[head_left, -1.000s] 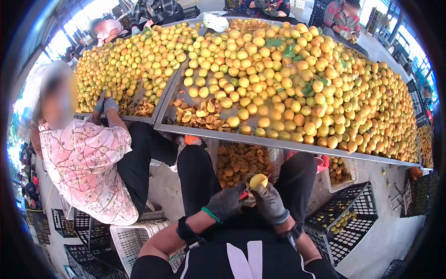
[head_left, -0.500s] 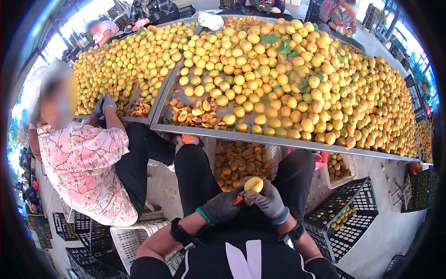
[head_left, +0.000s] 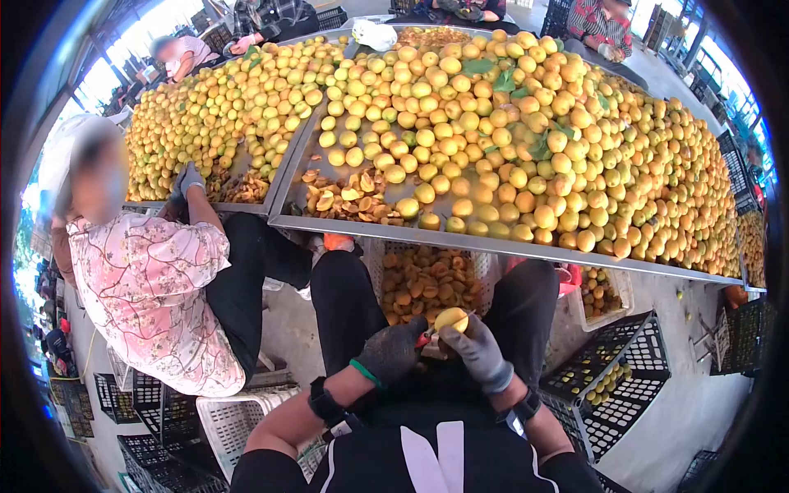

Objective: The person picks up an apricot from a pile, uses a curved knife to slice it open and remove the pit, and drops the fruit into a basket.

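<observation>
Over my lap, my right hand (head_left: 483,359), in a grey glove, grips a yellow apricot (head_left: 451,320) between thumb and fingers. My left hand (head_left: 389,353), in a darker glove with a green cuff, is closed around a small red-handled tool (head_left: 423,338). Only a bit of red shows beside the fruit, so its exact kind is hidden. Just beyond my hands, between my knees, stands a crate (head_left: 486,279) of apricot halves (head_left: 427,283). Cut apricot pieces (head_left: 349,197) lie at the near edge of the metal table.
Whole apricots (head_left: 625,172) are heaped over the metal table (head_left: 493,245). At my left sits a co-worker in a pink flowered shirt (head_left: 156,279). A white basket (head_left: 230,427) is by my left elbow; a black crate (head_left: 633,386) is at right. Other people sit across the table.
The apricot has moved slightly away from me and turned to lie more sideways. My left hand has shifted a little with it, and more of the apricot's length now shows.
</observation>
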`<state>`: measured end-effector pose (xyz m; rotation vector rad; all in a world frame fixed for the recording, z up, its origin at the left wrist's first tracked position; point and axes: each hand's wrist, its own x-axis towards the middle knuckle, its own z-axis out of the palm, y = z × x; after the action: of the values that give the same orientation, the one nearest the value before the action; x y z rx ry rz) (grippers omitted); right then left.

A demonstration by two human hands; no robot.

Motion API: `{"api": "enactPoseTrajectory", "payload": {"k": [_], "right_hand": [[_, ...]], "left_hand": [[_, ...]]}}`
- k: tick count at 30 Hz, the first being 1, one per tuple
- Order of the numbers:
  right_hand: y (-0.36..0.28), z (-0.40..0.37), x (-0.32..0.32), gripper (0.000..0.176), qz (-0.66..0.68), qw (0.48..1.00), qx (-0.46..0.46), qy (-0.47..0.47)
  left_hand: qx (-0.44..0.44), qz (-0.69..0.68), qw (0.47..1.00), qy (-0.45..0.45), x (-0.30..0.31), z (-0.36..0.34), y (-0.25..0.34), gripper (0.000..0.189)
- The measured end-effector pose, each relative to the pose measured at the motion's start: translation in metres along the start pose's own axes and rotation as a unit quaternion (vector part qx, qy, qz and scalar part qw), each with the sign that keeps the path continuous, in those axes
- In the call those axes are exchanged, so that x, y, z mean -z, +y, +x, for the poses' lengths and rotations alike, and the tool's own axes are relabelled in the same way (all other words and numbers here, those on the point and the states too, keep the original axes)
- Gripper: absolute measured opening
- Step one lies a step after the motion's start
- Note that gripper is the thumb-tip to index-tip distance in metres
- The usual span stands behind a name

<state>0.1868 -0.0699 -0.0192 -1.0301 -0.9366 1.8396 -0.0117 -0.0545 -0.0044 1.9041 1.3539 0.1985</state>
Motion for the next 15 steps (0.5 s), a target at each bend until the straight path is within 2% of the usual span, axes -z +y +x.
{"api": "enactPoseTrajectory", "payload": {"k": [2, 5, 7, 8, 10, 14, 15], "right_hand": [[-0.016, -0.001, -0.008, 0.041, -0.020, 1.000, 0.011, 0.016], [-0.009, -0.001, -0.011, 0.044, -0.031, 0.998, 0.047, 0.029], [0.002, -0.001, -0.009, 0.045, 0.073, 0.996, 0.048, 0.033], [0.001, -0.001, -0.008, 0.045, 0.073, 0.996, 0.044, 0.033], [-0.007, 0.000, -0.007, 0.046, 0.128, 0.991, -0.034, -0.023], [-0.016, -0.001, -0.017, 0.048, 0.151, 0.987, -0.054, -0.006], [-0.016, 0.000, -0.016, 0.048, 0.087, 0.996, -0.025, -0.014]], "left_hand": [[-0.019, -0.026, 0.999, -0.029, -0.005, 0.002, -0.008, 0.042], [0.002, -0.022, 1.000, -0.016, -0.006, -0.002, -0.001, 0.049], [0.020, -0.022, 0.999, -0.033, 0.007, -0.004, 0.012, 0.054], [0.037, -0.020, 0.998, -0.051, 0.013, -0.006, 0.019, 0.060], [0.025, 0.012, 0.999, -0.044, 0.023, -0.014, 0.021, 0.066], [0.005, 0.054, 0.998, -0.016, 0.030, -0.013, 0.023, 0.083], [0.006, 0.054, 0.998, -0.017, 0.031, -0.011, 0.024, 0.083]]}}
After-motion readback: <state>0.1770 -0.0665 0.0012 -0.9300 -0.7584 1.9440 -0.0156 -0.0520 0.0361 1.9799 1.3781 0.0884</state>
